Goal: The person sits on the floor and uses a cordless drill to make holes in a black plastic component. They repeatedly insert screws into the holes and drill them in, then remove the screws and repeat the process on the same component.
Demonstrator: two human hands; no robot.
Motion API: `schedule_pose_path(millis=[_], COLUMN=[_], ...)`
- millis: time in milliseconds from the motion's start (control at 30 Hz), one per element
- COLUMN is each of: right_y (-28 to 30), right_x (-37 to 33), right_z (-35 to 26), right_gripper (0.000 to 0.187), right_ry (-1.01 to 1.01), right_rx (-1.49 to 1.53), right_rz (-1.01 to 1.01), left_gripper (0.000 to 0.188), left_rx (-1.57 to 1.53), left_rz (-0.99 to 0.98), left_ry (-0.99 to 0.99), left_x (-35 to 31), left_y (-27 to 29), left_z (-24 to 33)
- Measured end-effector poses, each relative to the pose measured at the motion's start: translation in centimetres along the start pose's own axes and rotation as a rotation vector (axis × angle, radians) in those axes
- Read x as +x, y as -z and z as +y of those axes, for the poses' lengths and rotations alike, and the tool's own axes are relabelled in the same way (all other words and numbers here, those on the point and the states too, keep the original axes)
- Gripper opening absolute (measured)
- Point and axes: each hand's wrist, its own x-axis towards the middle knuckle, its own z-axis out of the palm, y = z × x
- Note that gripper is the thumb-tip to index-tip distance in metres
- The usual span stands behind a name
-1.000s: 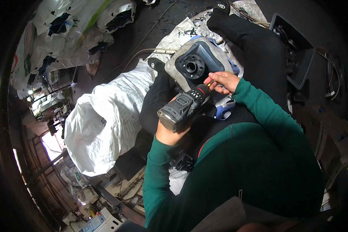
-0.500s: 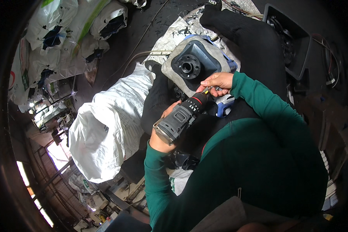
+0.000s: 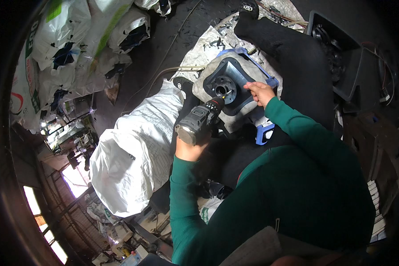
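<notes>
A grey-and-black cordless drill (image 3: 198,119) is gripped in my left hand (image 3: 191,150), the fingers mostly hidden under its body. Its bit points at the round black hub (image 3: 216,84) with a ring of holes, its tip over the hub's lower right. That hub sits in the middle of a dark, square, dished part (image 3: 241,75), which rests on a pale padded, blue-edged support (image 3: 201,91) between my legs. My right hand (image 3: 260,93) is at the part's right rim, thumb and fingers pinched together; whatever is inside them is hidden.
A white woven sack (image 3: 157,115) lies with its mouth toward me at left. Full white bags (image 3: 66,26) are piled at the upper left. A black bin (image 3: 354,62) with dark parts stands at right, near thin cables (image 3: 383,84). A hose (image 3: 173,68) runs to the support.
The drill has moved up and forward, from beside my right fingers to over the hub. My right hand has drawn away from the bit to the part's right rim.
</notes>
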Motion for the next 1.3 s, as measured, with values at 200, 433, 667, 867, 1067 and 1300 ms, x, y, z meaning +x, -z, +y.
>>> schedule_pose_path(millis=[200,433,667,867,1067,1300], right_y=[-2.3,-4.2,-3.7,-3.8,-3.6,-3.2], right_x=[1.2,2.4,2.7,3.2,3.1,2.8], right_z=[0.4,-1.0,-2.0,-1.6,-1.1,-1.8], right_gripper=[0.041,0.038,0.038,0.037,0.039,0.036], right_ry=[0.015,0.205,0.091,0.122,0.209,0.424], right_rx=[-0.131,-0.202,-0.309,-0.248,-0.385,-0.445], right_rz=[0.081,0.117,0.067,0.038,0.059,0.119], left_gripper=[0.051,0.059,0.052,0.050,0.056,0.043], left_rx=[0.100,0.302,0.328,0.261,0.283,0.009], left_rz=[-0.070,-0.248,-0.248,-0.262,-0.241,-0.021], left_ry=[-0.066,-0.008,-0.148,-0.119,-0.085,0.014], left_x=[2.5,4.6,6.3,7.4,6.2,0.0], left_y=[-0.2,1.0,0.5,-0.1,0.1,-0.8], left_z=[1.1,4.3,5.1,4.5,4.0,3.4])
